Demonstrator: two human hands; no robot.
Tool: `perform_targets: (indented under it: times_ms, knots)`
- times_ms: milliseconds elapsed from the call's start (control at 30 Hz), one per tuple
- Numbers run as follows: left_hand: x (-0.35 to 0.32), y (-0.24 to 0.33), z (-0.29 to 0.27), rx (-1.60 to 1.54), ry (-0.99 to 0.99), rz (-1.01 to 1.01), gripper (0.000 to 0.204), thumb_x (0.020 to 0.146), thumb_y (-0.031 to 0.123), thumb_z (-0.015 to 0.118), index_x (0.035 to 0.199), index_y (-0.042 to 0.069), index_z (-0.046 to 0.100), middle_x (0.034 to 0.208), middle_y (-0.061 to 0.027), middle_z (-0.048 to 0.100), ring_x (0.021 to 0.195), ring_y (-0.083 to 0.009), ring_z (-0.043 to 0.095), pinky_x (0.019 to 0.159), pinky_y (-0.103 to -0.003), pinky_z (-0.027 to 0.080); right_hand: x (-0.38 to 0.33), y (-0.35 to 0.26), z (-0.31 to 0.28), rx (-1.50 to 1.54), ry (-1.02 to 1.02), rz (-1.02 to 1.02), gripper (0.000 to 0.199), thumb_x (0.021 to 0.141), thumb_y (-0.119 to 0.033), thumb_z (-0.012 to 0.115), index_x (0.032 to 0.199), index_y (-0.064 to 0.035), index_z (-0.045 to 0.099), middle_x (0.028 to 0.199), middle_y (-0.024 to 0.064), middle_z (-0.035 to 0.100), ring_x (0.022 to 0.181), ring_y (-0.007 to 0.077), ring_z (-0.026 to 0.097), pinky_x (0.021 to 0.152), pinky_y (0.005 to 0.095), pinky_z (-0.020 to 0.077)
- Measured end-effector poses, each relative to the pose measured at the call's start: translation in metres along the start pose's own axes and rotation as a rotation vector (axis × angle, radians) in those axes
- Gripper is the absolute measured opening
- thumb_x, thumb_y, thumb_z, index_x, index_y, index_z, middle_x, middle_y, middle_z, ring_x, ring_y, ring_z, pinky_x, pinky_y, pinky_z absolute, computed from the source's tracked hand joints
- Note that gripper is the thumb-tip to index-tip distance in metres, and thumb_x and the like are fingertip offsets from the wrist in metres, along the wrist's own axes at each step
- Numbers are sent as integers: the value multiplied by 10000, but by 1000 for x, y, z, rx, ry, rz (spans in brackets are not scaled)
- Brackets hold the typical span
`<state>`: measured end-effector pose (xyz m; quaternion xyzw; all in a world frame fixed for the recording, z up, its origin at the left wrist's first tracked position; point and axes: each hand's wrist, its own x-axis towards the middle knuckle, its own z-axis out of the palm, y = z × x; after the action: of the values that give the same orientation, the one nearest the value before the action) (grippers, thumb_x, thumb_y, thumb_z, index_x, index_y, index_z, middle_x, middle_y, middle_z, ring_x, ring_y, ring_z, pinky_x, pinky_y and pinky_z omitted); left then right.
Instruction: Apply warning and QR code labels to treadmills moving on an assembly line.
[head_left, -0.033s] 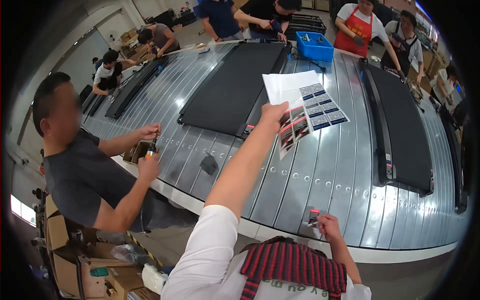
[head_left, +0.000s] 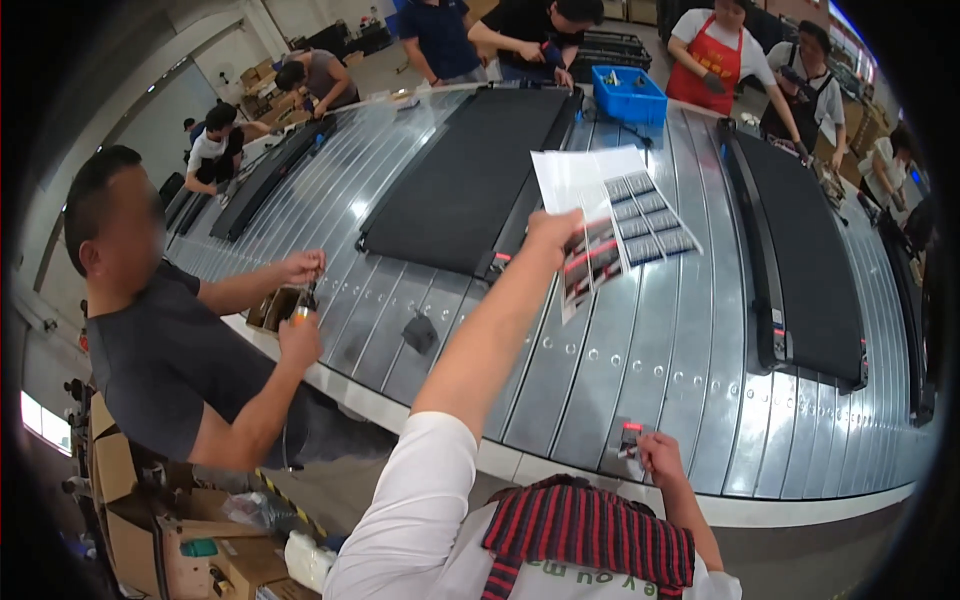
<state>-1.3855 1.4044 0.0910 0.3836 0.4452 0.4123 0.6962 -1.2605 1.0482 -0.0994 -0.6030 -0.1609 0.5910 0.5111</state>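
My left hand [head_left: 553, 234] is raised over the ribbed metal table [head_left: 640, 350] and is shut on a few printed paper sheets [head_left: 625, 205]. The sheets are white with grey panels and small red-and-black pictures. My right hand [head_left: 657, 457] is at the table's near edge, its fingers pinching a small black and red part [head_left: 628, 437] that rests on the metal. A small dark piece [head_left: 420, 332] lies on the table to the left of my left forearm.
Two long black flat machines [head_left: 460, 180] [head_left: 800, 250] lie on the table, with a blue bin [head_left: 630, 95] at the far edge. A person in a dark grey shirt at my left holds an orange-handled tool [head_left: 300, 305]. Other people work along the far side. Cardboard boxes [head_left: 180, 540] stand on the floor at lower left.
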Motion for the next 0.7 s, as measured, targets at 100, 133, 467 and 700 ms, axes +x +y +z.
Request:
perform_targets:
  times_ms: [100, 133, 467, 700]
  knots:
    - [12, -1, -3, -12, -34, 51, 323, 727, -6, 668, 1025, -101, 587, 1004, -166, 629, 861, -260, 628, 732, -380, 507, -10, -1, 12, 35, 111, 66, 110, 780, -94, 634, 708, -26, 586, 492, 12, 481, 367, 84, 390, 344, 220, 280]
    - [16, 2, -3, -66, -41, 65, 325, 726, -20, 663, 1031, -99, 586, 1016, -168, 626, 868, -263, 629, 748, -365, 508, -11, -3, 15, 14, 156, 120, 110, 777, -96, 639, 711, -26, 587, 490, 11, 479, 370, 87, 395, 346, 221, 285]
    - [-64, -34, -44, 22, -332, -221, 209, 834, 194, 627, 1015, 91, 606, 835, -51, 584, 723, -168, 565, 565, -358, 480, 18, -6, 24, -494, -30, -84, 171, 796, -165, 586, 661, -60, 586, 528, 6, 515, 453, 80, 445, 410, 247, 331]
    - [-163, -120, -102, -73, -230, -605, 257, 828, 256, 656, 1019, 89, 609, 830, -1, 626, 700, -85, 556, 572, -268, 461, 24, -11, 7, -294, -128, 69, 253, 813, -239, 589, 652, -45, 595, 537, 19, 528, 474, 116, 483, 451, 282, 377]
